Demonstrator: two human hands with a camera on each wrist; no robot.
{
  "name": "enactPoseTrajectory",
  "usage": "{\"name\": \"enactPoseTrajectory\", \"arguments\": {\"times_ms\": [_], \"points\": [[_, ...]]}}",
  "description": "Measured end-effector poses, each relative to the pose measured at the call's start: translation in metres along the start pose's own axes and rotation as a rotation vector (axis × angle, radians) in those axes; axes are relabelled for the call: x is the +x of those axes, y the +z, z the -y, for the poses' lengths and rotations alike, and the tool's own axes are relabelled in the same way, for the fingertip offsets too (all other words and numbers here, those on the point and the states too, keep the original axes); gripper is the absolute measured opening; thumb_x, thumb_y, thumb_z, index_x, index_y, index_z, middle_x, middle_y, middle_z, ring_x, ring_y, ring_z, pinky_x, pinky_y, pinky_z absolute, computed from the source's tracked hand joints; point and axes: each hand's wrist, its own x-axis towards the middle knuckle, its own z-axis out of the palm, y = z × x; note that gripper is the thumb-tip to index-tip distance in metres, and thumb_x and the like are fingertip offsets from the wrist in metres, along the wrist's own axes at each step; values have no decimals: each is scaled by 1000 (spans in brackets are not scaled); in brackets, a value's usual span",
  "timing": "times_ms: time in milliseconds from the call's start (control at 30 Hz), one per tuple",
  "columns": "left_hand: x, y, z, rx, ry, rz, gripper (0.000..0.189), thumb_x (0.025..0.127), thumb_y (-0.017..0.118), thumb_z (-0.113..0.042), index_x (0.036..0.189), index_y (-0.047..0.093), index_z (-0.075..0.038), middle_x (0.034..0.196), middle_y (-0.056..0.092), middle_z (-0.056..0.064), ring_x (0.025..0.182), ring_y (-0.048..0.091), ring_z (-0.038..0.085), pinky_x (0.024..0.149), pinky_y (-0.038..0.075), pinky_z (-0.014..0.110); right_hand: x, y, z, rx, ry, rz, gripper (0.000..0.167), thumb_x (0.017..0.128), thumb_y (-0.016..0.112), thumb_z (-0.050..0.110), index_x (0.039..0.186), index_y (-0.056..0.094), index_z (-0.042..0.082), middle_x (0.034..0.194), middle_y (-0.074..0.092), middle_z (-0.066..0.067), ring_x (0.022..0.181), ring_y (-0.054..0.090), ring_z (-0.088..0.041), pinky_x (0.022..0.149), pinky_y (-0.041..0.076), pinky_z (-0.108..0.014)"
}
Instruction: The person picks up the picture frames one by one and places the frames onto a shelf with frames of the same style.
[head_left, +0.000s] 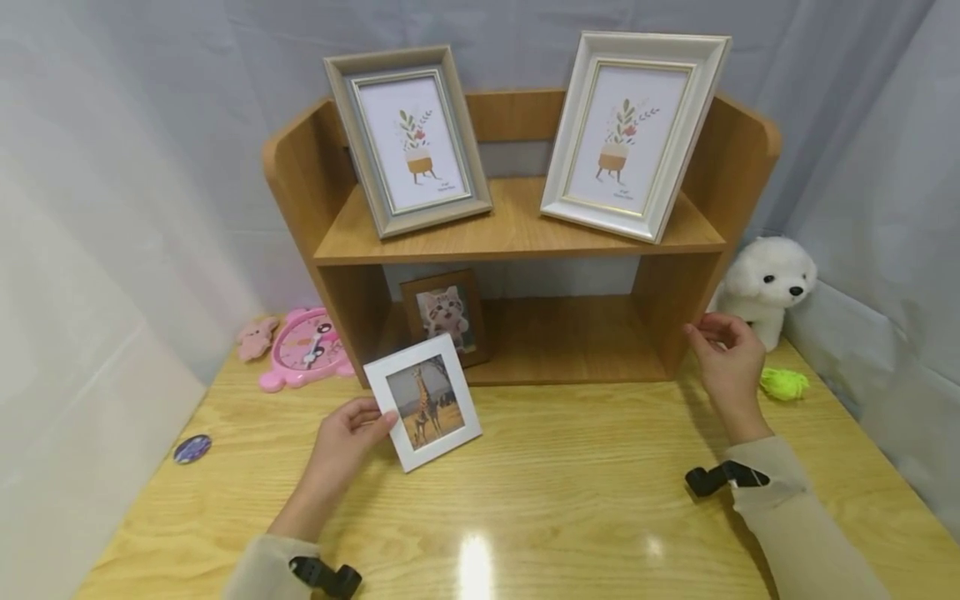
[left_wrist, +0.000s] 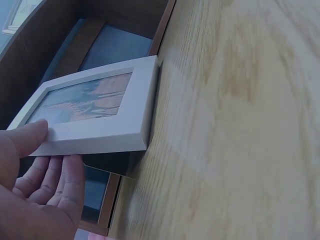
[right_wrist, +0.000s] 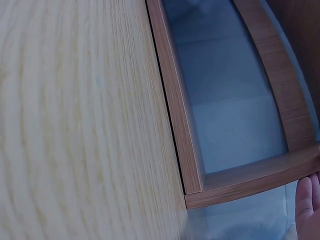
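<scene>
My left hand [head_left: 348, 442] pinches the left edge of a white picture frame [head_left: 474, 421] with a giraffe photo, thumb on the front and fingers behind. In the left wrist view, the white frame's lower edge is close over the tabletop. My right hand [head_left: 729, 371] is at the right side panel of a wooden two-tier shelf [head_left: 570, 321], thumb at the front edge and fingers curled along the outer side. Only its fingers [right_wrist: 304, 200] show at the border of the right wrist view. A brown frame [head_left: 471, 312] with a kitten picture leans inside the lower tier, partly hidden by the white frame.
Two larger frames, one grey-beige [head_left: 352, 108] and one white [head_left: 562, 137], stand on the upper tier. Left of the shelf lie a pink clock [head_left: 296, 346], a small pink toy [head_left: 257, 337] and a purple disc [head_left: 192, 448]. A white plush dog [head_left: 768, 275] and a lime-green fuzzy ball [head_left: 783, 384] are on the right.
</scene>
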Motion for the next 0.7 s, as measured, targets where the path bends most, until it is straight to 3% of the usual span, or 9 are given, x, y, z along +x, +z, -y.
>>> {"name": "enactPoseTrajectory", "arguments": {"times_ms": [200, 500, 700], "points": [[2, 5, 0, -42, -10, -28, 33, 94, 69, -10, 119, 60, 8, 107, 69, 16, 88, 65, 10, 84, 56, 25, 9, 0, -27, -16, -15, -22, 25, 84, 76, 0, 101, 62, -12, 86, 63, 6, 77, 60, -2, 68, 50, -10], [3, 6, 1, -70, -52, -54, 33, 94, 69, -13, 120, 60, 7, 106, 70, 13, 88, 65, 9, 83, 56, 23, 9, 0, -30, -88, -88, -20, 22, 85, 75, 2, 97, 62, -11, 86, 62, 3, 80, 60, 0, 70, 50, -8], [3, 8, 0, -124, -62, -63, 29, 93, 67, -4, 117, 58, 10, 99, 70, 10, 86, 65, 9, 83, 57, 26, 8, 1, -26, -85, -88, -14, 21, 85, 73, -3, 97, 61, -15, 87, 62, -6, 78, 58, 2, 69, 49, -7]]}}
